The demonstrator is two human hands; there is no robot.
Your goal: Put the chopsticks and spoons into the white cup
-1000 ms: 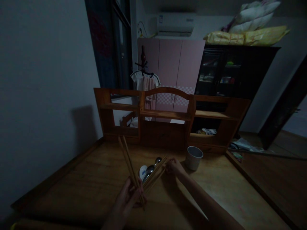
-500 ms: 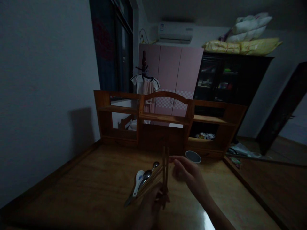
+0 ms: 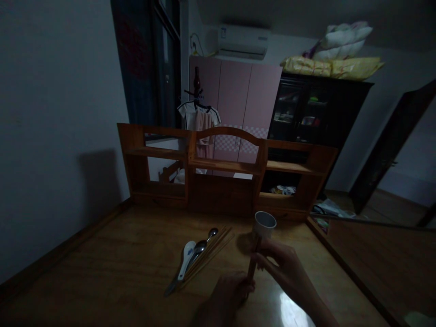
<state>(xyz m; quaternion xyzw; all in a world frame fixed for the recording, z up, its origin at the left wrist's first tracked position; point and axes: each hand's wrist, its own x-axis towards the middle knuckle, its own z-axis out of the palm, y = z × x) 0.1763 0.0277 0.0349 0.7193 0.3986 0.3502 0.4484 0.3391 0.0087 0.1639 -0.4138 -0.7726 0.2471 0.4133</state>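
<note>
Wooden chopsticks, bunched together, stand tilted in front of me. My left hand is closed around their lower end. My right hand pinches them higher up, with thumb and fingers pressed together. Right behind their top is a pale round cup, partly covered by the chopsticks and my right fingers. To the left, more thin chopsticks lie slantwise on the wooden table. Beside them rest a white soup spoon, metal spoons and a knife, whose handle is hidden.
A wooden shelf unit runs along the table's back edge. The wall borders the left side, and a raised wooden rim the right. Farther back are a pink wardrobe and a dark cabinet.
The held chopsticks went from upright and slightly apart to bunched and tilted. My right hand moved down from beside their tops to grip them. The view has shifted a little.
</note>
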